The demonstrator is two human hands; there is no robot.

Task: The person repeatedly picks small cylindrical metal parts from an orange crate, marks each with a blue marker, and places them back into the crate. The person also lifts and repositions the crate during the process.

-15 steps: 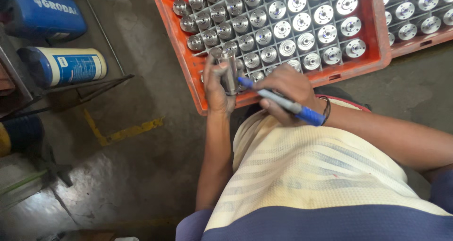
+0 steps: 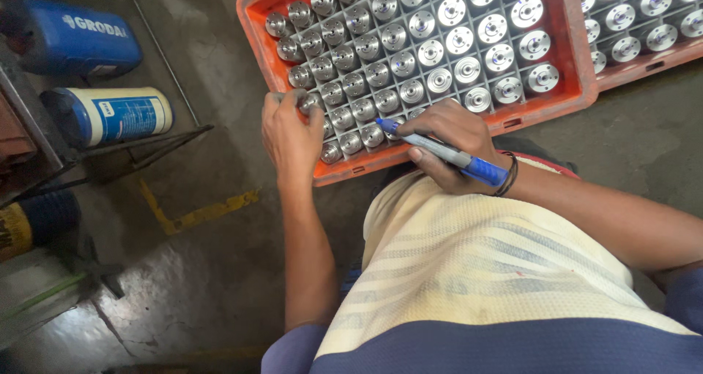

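Note:
An orange crate (image 2: 578, 66) with a grid of cells holds several round shiny metal parts (image 2: 432, 52). My left hand (image 2: 289, 136) rests at the crate's near left corner, its fingers curled over a metal part (image 2: 306, 102) in a cell there. My right hand (image 2: 454, 143) holds a blue marker pen (image 2: 447, 151), its tip pointing at the parts in the near row. A dark band sits on my right wrist.
A second orange crate (image 2: 644, 63) of similar metal parts stands to the right. On the left lie a blue canister (image 2: 80, 41), a white and blue canister (image 2: 117, 114) and a metal frame (image 2: 146, 143). Yellow paint (image 2: 198, 213) marks the concrete floor.
My left hand has gone from holding a part up by the pen to reaching over a cell at the crate's left corner. The right hand keeps the pen.

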